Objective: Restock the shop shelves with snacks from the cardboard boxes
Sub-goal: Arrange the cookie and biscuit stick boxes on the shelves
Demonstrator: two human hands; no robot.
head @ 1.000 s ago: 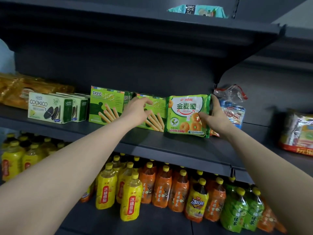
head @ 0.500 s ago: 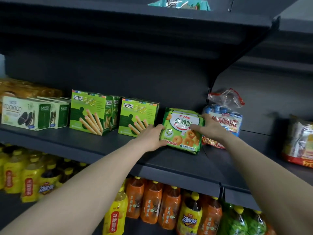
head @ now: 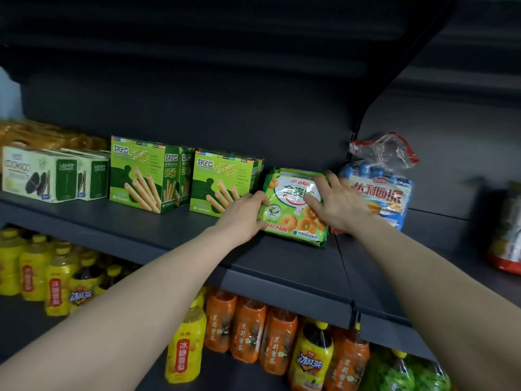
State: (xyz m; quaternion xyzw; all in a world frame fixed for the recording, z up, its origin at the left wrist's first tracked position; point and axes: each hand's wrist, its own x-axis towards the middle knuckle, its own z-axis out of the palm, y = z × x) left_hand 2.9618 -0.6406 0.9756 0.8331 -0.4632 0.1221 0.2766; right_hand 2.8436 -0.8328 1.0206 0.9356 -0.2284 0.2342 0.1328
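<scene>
Left hand (head: 245, 214) grips the 金麦圈 packet (head: 290, 222) by its edge; right hand (head: 339, 204) presses flat, fingers spread, hiding part of the label.

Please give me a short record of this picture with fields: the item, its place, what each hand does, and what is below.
Item: green biscuit packet
Place: on the shelf, between the green boxes and the blue bag
Left hand: grips the packet's left edge
Right hand: fingers spread flat on the packet's front
Below: drink bottles on the lower shelf
</scene>
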